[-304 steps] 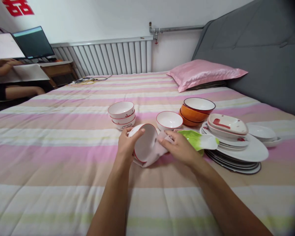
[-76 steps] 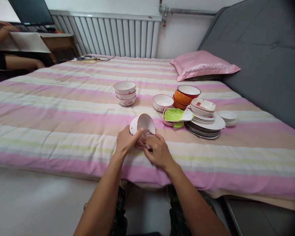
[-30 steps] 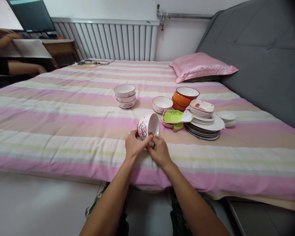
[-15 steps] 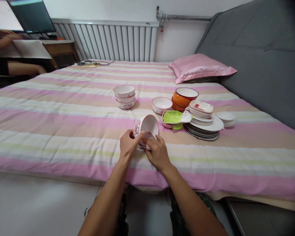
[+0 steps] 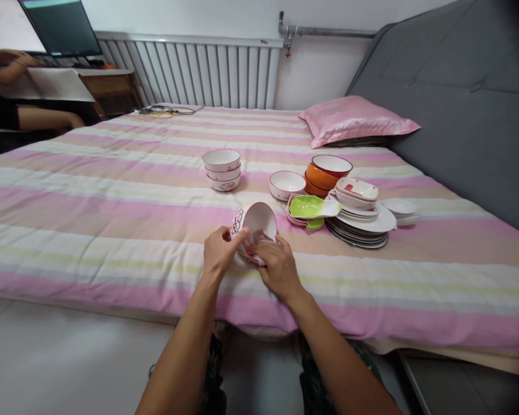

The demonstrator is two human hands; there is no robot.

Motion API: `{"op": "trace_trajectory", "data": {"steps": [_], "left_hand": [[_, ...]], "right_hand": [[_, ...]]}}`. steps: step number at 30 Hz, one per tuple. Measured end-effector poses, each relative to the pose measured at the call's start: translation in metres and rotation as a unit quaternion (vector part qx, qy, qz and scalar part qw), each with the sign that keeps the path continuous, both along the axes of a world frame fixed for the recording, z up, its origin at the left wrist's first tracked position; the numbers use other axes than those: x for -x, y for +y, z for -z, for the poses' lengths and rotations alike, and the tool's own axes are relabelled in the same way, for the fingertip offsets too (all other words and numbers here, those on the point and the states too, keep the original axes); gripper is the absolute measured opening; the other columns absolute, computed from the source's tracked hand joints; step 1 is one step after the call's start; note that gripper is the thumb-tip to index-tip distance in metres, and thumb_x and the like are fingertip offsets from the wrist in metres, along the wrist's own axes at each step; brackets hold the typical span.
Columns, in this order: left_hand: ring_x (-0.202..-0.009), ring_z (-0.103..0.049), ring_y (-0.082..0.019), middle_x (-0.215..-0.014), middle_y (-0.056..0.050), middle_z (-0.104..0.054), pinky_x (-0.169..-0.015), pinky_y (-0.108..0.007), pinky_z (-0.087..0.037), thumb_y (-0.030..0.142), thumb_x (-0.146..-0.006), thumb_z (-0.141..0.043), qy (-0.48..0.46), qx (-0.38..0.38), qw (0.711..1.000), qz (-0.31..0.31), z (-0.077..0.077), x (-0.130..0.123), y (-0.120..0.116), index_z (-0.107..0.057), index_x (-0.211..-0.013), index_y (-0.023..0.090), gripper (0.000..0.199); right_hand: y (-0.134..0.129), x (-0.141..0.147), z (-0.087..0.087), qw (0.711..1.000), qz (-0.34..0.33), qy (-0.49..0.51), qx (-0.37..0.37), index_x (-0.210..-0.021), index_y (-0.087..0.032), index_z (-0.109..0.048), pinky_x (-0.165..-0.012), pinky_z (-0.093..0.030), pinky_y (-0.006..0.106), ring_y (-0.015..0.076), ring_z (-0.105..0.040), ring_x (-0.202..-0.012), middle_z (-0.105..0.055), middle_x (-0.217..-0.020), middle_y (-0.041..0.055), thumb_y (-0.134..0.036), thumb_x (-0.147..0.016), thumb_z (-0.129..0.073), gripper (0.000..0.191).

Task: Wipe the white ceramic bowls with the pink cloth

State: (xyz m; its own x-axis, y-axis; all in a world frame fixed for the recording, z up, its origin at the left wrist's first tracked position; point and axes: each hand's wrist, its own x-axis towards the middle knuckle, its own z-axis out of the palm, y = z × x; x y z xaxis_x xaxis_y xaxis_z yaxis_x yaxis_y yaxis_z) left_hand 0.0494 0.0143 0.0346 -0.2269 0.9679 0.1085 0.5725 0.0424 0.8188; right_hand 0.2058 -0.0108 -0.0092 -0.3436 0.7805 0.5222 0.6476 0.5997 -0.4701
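Observation:
A white bowl (image 5: 262,218) with a red rim and a flower pattern is tilted on its side above the bed's front part, its opening facing me. My left hand (image 5: 218,252) is closed on its left rim, thumb at the edge and fingers behind. My right hand (image 5: 280,270) is at the lower right rim, its fingers inside the bowl, pressing a thin white cloth (image 5: 266,237) against the inner wall. Whether that is fabric or tissue I cannot tell. Behind the held bowl stand a stack of similar bowls (image 5: 223,170) and one single bowl (image 5: 287,184).
To the right are orange bowls (image 5: 320,176), green leaf-shaped dishes (image 5: 306,206), stacked plates (image 5: 383,221) and small white dishes (image 5: 398,206). A pink pillow (image 5: 358,120) lies by the grey headboard (image 5: 450,98). Cables (image 5: 166,110) lie at the far edge; a person (image 5: 8,86) sits at the left desk.
The bowl has turned slightly and shifted a little left with my left hand. My right fingers have moved within the bowl along with the cloth. The other dishes stay put.

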Motion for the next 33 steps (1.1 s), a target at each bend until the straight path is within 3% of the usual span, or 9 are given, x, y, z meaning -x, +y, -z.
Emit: {"op": "trace_trajectory", "data": {"steps": [3,7,11,15,26,33], "left_hand": [[-0.056,-0.044,-0.013,-0.058,0.003,-0.048,-0.053,-0.026,-0.028,0.061,-0.072,-0.051,-0.002,0.003,1.0,0.008,0.002,-0.002,0.001,-0.051,-0.062,0.019,0.043],[-0.066,-0.054,-0.017,-0.072,-0.001,-0.06,-0.058,-0.027,-0.038,0.063,-0.067,-0.058,-0.016,0.008,0.999,0.045,0.004,-0.008,0.001,-0.058,-0.081,0.017,0.048],[-0.084,-0.062,-0.023,-0.095,-0.009,-0.065,-0.068,-0.031,-0.047,0.06,-0.056,-0.072,0.005,0.006,0.997,0.074,0.005,-0.014,-0.001,-0.055,-0.101,0.015,0.067],[-0.095,-0.062,-0.027,-0.106,-0.013,-0.064,-0.075,-0.034,-0.049,0.056,-0.054,-0.075,0.034,0.011,0.996,0.079,0.004,-0.017,-0.003,-0.051,-0.112,0.014,0.076],[-0.089,-0.064,-0.025,-0.1,-0.01,-0.067,-0.075,-0.033,-0.049,0.048,-0.057,-0.073,0.029,0.003,0.999,0.038,0.002,-0.019,-0.004,-0.056,-0.106,0.014,0.062],[-0.079,-0.063,-0.021,-0.088,-0.006,-0.068,-0.07,-0.031,-0.048,0.048,-0.059,-0.07,-0.048,-0.029,0.998,0.028,0.003,-0.014,-0.003,-0.061,-0.099,0.015,0.053]], "right_hand": [[-0.001,0.001,0.002,1.0,-0.001,-0.007,0.002,-0.107,-0.023,-0.062,-0.11,-0.021,0.041,0.0177,-0.063,-0.102,-0.071,-0.104,0.0035,-0.006,-0.077,-0.05,0.036],[-0.001,0.001,0.005,1.0,0.012,-0.01,0.009,-0.107,-0.02,-0.062,-0.108,-0.028,0.042,0.0196,-0.064,-0.096,-0.072,-0.098,0.0053,-0.006,-0.075,-0.051,0.037],[0.0,0.002,0.005,0.999,0.039,0.002,0.0,-0.089,-0.019,-0.064,-0.104,-0.035,0.043,0.021,-0.065,-0.089,-0.073,-0.087,0.0066,-0.008,-0.077,-0.053,0.019],[0.0,0.004,0.006,0.999,0.048,0.015,-0.02,-0.077,-0.018,-0.063,-0.102,-0.038,0.042,0.021,-0.065,-0.081,-0.072,-0.08,0.0075,-0.011,-0.079,-0.055,0.01],[-0.002,0.005,0.004,0.999,0.039,0.023,-0.01,-0.081,-0.02,-0.061,-0.099,-0.038,0.042,0.0204,-0.065,-0.078,-0.071,-0.08,0.0059,-0.013,-0.08,-0.054,0.01],[-0.002,0.003,0.001,1.0,0.006,0.0,0.0,-0.099,-0.02,-0.061,-0.105,-0.03,0.043,0.0204,-0.064,-0.095,-0.072,-0.092,0.0058,-0.006,-0.073,-0.051,0.031]]}}
